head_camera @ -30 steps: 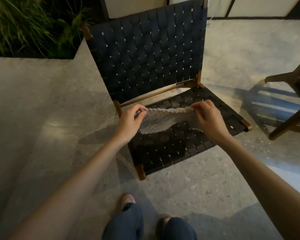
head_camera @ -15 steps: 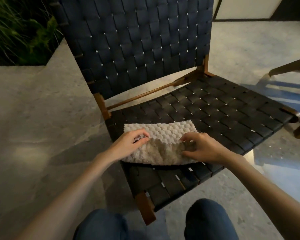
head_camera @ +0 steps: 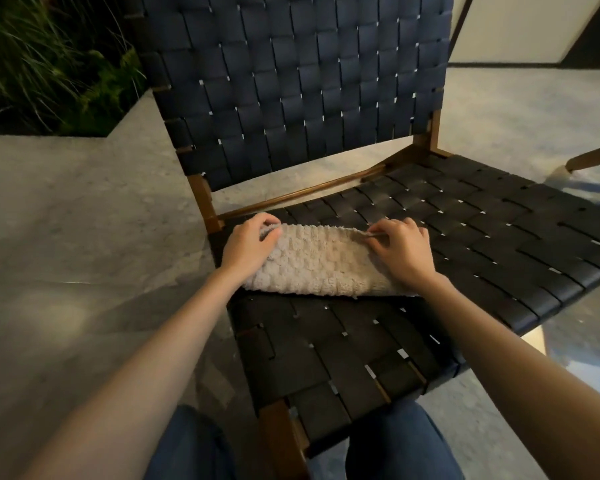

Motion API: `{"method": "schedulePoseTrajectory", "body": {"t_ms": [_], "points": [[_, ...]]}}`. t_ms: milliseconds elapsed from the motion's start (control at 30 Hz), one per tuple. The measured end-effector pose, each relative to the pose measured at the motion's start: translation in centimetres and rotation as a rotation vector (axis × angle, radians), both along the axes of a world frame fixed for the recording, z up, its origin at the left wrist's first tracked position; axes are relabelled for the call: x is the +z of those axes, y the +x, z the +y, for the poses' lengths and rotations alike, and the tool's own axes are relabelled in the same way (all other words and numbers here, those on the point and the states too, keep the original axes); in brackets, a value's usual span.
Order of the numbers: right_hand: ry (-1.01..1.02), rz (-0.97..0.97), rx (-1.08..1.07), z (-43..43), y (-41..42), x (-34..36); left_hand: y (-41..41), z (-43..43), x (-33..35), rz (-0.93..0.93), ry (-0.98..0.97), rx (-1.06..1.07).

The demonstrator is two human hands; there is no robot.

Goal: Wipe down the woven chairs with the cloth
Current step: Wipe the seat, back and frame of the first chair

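So, step in hand: looked like folding the cloth (head_camera: 319, 263) into a pad; wiping itself judged not yet begun.
Cloth: lay between both hands, doubled over into a thick band, resting on the woven seat (head_camera: 465, 237) near its back edge.
Left hand (head_camera: 248, 245): pinched the far left corner of the cloth with curled fingers.
Right hand (head_camera: 400, 249): pinched the far right edge, clamped on the fabric.
Hands: apart, one at each end of the cloth.
Backrest (head_camera: 291, 81): stood just beyond the hands, not touched.
Next move: probably called for gathering the pad under one flat hand, then sweeping along the straps with steady pressure.
Second chair (head_camera: 593, 159): only a wooden leg seen, well to the right of the right hand.
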State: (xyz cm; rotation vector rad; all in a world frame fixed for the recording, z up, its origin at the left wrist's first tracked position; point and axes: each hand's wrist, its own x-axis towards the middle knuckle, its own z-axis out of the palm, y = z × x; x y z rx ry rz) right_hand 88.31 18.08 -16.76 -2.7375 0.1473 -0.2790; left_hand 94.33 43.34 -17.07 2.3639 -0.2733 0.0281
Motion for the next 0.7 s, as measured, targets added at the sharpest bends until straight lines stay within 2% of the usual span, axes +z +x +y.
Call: {"method": "schedulePoseTrajectory", "body": {"t_ms": [100,200,267,367,533,633,700], "points": [[-0.046,0.08,-0.136,-0.2,-0.5,0.0,0.0,-0.1,0.5,0.063,0.0,0.045],[-0.075,0.158,-0.348,-1.0,-1.5,0.8,-0.8,0.7,0.4,0.052,0.157,-0.08],[-0.058,0.279,-0.432,-1.6,-2.2,1.1,-1.8,1.1,0.2,0.066,0.246,-0.147],[-0.065,0.453,-0.46,-1.8,-3.3,1.0,-3.2,1.0,-0.5,0.092,0.286,-0.158],[-0.12,0.389,-0.454,-1.5,-4.1,0.7,-4.1,0.8,-1.0,0.108,0.188,-0.112],[-0.025,0.361,-0.39,-1.4,-4.3,1.1,-4.7,0.8,-1.0,0.098,0.156,-0.088],[0.111,0.373,-0.366,-1.0,-4.0,2.0,-5.1,0.9,-0.9,0.067,0.14,-0.066]]}}
